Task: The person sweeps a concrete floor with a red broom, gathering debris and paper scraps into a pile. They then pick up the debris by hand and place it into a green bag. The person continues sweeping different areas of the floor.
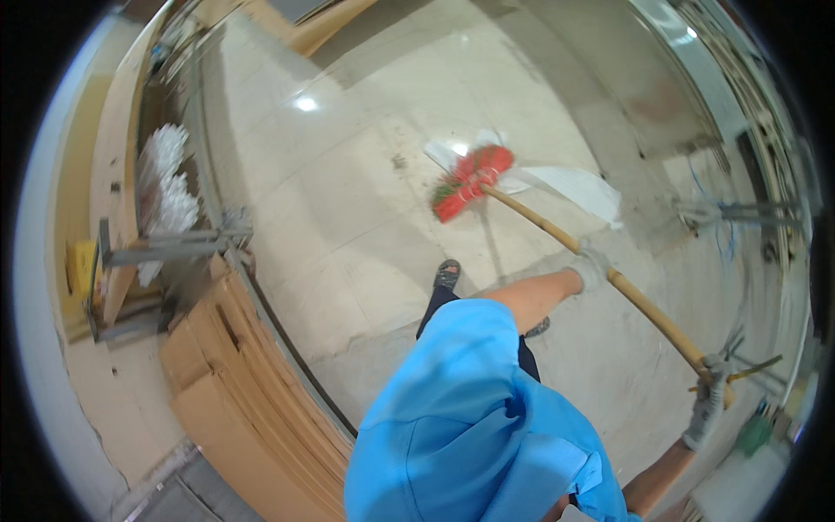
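A broom with a red bristle head (465, 184) and a long wooden handle (648, 306) slants across the pale tiled floor. My left hand (592, 266), in a grey glove, grips the handle about midway. My right hand (710, 396), also gloved, is closed around the handle's upper end at the lower right. The bristles rest on the floor against a white sheet (578, 190) and some small debris. My blue sleeve (461, 409) fills the lower middle, and one sandalled foot (446, 276) shows above it.
Flat brown cardboard sheets (248, 396) lean in a stack along the left. Behind them stand a grey metal frame (174, 246) and white bundled items (165, 183). A metal stand with blue wires (735, 213) is at the right, and a green object (753, 432) at the lower right.
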Available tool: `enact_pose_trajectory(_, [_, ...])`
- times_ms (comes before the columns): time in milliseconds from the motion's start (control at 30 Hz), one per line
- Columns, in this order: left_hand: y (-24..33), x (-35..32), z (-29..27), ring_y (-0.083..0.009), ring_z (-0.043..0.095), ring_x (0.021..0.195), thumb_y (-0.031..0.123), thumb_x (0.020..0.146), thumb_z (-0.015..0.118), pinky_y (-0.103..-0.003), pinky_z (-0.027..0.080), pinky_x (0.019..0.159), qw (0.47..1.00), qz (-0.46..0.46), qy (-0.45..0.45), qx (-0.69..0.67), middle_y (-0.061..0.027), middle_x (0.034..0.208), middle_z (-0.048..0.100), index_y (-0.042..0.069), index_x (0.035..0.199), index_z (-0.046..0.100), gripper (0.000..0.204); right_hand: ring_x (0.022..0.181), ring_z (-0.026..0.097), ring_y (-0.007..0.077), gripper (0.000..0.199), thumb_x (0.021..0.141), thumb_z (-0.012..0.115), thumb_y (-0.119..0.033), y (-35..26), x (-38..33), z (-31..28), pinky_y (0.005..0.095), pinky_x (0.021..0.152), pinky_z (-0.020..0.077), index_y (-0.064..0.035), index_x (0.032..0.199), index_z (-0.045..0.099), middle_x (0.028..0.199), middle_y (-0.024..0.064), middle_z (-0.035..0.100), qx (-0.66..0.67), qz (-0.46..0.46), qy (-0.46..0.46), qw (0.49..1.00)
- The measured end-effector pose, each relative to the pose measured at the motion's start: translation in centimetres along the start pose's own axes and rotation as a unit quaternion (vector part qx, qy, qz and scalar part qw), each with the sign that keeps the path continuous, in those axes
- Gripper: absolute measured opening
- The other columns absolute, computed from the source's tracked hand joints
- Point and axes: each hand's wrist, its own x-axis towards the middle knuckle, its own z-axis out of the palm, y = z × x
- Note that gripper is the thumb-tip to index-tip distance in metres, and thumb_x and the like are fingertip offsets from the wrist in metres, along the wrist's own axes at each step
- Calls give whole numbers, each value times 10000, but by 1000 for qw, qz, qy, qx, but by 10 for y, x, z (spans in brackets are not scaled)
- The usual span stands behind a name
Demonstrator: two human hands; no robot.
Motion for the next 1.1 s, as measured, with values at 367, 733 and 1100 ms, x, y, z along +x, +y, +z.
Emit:
enact_pose_trajectory(367, [343,52,44,-325,646,853,163,775,633,-446,474,748,923,314,-32,-218,-127,849,669,169,922,682,155,817,479,179,278,887,643,-290,-28,-92,-224,300,762,369,-72,822,482,820,51,468,-152,-183,122,964])
enact_pose_trajectory(733, [350,186,48,-333,648,842,104,774,608,-449,470,731,923,376,5,-80,-127,873,674,188,957,689,216,817,556,137,188,900,662,-252,110,-51,-329,283,683,461,-83,959,603,920,33,585,39,-110,299,947])
enact_pose_trajectory(1100, [420,277,133,-376,639,834,159,861,469,-474,481,758,884,371,-245,-145,-215,916,660,63,840,671,224,770,482,152,286,911,603,-351,109,-3,-389,311,740,392,-86,842,518,744,6,474,-95,16,345,934])
